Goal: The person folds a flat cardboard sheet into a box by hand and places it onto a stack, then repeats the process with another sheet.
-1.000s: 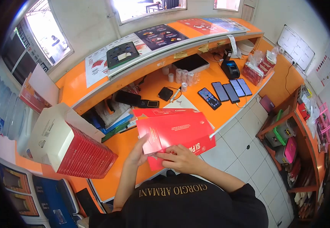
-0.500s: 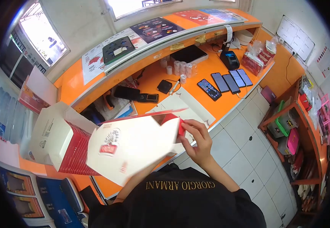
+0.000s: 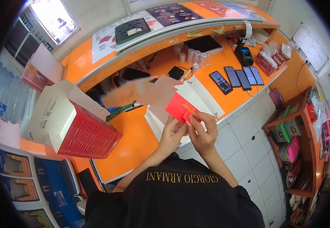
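Note:
Both hands are in front of my chest, over the near edge of the orange counter. My left hand (image 3: 172, 135) is closed at the lower end of a red printed flap (image 3: 179, 107), with thumb and fingers pressed together. Thumb and fingertips of my right hand (image 3: 203, 131) pinch the folded corner of that same flap. The flap appears to belong to a cardboard box (image 3: 144, 92) whose pale panel is smeared by motion as it reaches left. Below it, an opened white box blank (image 3: 206, 97) lies on the counter.
At left stands a nested stack of red-sided boxes (image 3: 90, 133). Several phones (image 3: 221, 82), paper rolls (image 3: 195, 57) and a small printer (image 3: 244, 56) sit toward the back right of the counter (image 3: 130, 127). Shelves (image 3: 305, 140) stand across the tiled floor.
The white box with the printed logo has swung up and away, uncovering the stack and counter. My left hand, hidden before, now grips beside my right. The view has shifted slightly.

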Available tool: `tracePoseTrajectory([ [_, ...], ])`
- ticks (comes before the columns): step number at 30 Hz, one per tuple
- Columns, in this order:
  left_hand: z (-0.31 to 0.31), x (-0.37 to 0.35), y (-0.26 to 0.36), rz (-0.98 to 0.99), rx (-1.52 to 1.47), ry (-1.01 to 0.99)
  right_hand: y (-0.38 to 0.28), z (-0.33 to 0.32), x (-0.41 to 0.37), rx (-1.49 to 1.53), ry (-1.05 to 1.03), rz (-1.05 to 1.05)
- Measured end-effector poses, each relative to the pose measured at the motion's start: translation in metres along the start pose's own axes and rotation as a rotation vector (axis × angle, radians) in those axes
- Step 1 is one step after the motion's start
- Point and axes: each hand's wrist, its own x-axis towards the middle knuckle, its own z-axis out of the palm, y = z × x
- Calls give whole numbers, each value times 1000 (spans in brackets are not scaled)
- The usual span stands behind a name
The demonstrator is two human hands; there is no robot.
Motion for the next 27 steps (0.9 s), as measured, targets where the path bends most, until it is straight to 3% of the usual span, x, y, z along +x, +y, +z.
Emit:
tracePoseTrajectory([
  [5,-10,10,11,40,6,24,2,-3,-9,35,-18,-130],
  [8,-8,10,15,-31,-2,96,2,-2,-14,24,-48,-171],
  [13,-8,12,-3,64,64,-44,-5,1,-12,-143,33,-64],
  [17,-2,10,-7,51,61,18,-5,2,-7,-160,10,28],
  [20,-24,8,-3,95,167,-139,2,-9,-6,-112,-163,59],
  [22,-44,8,6,-227,178,-241,19,-11,-12,223,-273,97],
  [23,-52,8,11,-230,176,-235,22,-9,-15,226,-280,99],
  [25,-64,9,16,-364,520,-489,25,-5,-19,391,-166,499],
  [27,-72,4,9,-387,538,-472,26,-2,-15,343,-164,489],
])
